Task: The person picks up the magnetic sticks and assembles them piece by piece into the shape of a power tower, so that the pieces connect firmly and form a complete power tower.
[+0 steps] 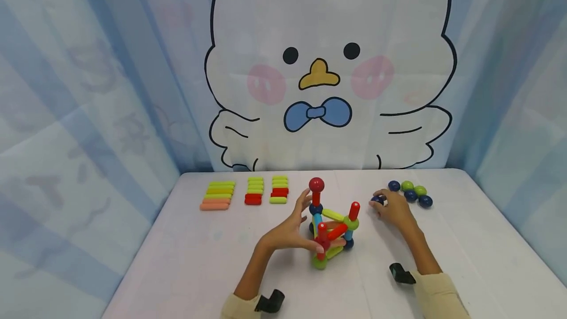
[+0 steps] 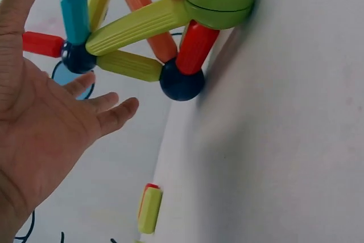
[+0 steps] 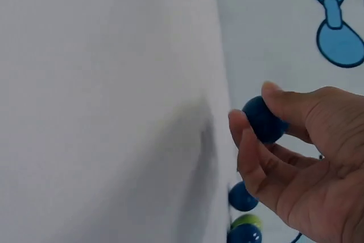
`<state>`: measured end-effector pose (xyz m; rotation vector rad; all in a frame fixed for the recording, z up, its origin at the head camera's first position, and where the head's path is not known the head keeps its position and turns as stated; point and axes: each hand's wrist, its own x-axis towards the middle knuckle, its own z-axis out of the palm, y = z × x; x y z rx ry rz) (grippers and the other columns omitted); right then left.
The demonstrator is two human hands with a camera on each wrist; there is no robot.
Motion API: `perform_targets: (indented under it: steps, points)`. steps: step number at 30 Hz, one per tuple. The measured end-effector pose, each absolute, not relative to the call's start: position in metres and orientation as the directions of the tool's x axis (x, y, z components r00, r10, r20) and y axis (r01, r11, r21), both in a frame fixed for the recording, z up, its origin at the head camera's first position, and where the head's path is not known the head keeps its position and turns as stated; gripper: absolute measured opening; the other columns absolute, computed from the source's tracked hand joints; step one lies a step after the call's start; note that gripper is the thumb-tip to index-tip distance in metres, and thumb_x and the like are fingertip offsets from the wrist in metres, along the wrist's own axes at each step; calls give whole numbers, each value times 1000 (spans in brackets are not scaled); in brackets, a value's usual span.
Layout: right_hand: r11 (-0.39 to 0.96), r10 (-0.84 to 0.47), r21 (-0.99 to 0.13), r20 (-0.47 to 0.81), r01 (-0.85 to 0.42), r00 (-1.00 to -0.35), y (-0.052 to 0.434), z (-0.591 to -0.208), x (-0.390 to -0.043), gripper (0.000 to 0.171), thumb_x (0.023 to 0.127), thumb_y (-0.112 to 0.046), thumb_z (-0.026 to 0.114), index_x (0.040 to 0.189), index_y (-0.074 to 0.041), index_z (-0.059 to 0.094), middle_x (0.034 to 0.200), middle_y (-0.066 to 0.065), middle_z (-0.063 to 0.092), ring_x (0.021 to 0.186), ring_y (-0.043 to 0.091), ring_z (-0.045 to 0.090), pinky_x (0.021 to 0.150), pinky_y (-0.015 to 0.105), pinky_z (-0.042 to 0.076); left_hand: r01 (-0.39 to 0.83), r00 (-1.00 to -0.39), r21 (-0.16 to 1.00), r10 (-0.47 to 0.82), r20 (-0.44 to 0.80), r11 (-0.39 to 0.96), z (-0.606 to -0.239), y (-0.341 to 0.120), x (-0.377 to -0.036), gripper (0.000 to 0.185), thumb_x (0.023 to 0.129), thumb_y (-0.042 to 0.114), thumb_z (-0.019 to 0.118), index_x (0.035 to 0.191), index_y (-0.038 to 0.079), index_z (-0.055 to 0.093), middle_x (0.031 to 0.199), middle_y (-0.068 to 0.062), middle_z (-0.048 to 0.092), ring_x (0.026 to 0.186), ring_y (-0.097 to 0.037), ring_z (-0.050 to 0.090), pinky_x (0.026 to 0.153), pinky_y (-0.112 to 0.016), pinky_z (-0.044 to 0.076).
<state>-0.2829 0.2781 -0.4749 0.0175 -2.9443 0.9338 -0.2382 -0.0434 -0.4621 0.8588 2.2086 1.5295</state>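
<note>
A frame built from rods and balls [image 1: 337, 230] stands on the table, with red rods pointing up and a red ball [image 1: 316, 184] on the tallest one. My left hand [image 1: 288, 230] is spread along its left side, thumb at the front red joint. In the left wrist view the other fingers of that hand [image 2: 51, 112] are loosely extended beside a dark blue ball [image 2: 78, 57]. To the right of the frame, my right hand [image 1: 395, 209] pinches a dark blue ball [image 3: 264, 119] between thumb and fingers.
Behind my right hand lie several loose blue and green balls [image 1: 410, 195]. At the back left, rods are sorted into three groups: long yellow-green and orange ones [image 1: 218, 195], then two sets of short green and red rods [image 1: 254, 191]. A printed curtain [image 1: 328, 146] hangs behind the table.
</note>
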Motion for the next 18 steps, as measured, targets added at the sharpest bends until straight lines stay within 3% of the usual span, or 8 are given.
perform_targets:
  steps: [3,6,8,10,14,18]
  points:
    - [716,-41,-689,117,-111,-992,272,-460,-273,41,96,-26,63,128,-1,56,115,25,63,85,31,69,71,27,58,288,-770,931,632,87,223,-464,-38,-237,123,74,40,81,151,40,-16,164,-6,5,152,-26,10,117,-53,26]
    - [626,-93,-750,202,-215,-975,265,-441,-262,42,98,-29,60,132,-5,56,112,22,65,92,33,68,70,22,57,278,-776,938,624,91,208,-467,-34,-235,124,74,40,82,150,40,-16,163,-9,6,152,-26,10,118,-52,25]
    - [598,-120,-751,262,-280,-958,260,-427,-254,41,98,-30,59,133,-9,56,108,19,65,91,28,65,71,21,56,270,-781,940,619,88,207,-467,-32,-235,125,74,41,82,150,40,-16,162,-10,9,151,-27,12,117,-52,26]
    - [577,-141,-746,312,-334,-940,255,-415,-247,40,98,-29,59,134,-10,55,106,16,65,92,15,62,72,21,56,252,-795,943,602,75,215,-468,-28,-234,125,73,43,82,150,41,-16,161,-9,12,150,-28,15,116,-53,29]
    - [535,-140,-736,408,-416,-902,245,-397,-235,39,95,-20,65,129,-4,54,106,15,63,89,-4,56,76,13,53,232,-828,943,558,62,239,-468,-22,-231,126,72,45,82,150,43,-17,160,-8,15,148,-32,22,111,-56,35]
    - [533,-142,-688,501,-493,-854,238,-390,-230,38,90,-13,70,124,-4,57,106,13,63,87,-1,54,76,7,49,208,-853,948,519,55,242,-468,-17,-228,126,72,45,82,150,41,-16,159,-8,16,146,-31,24,108,-55,41]
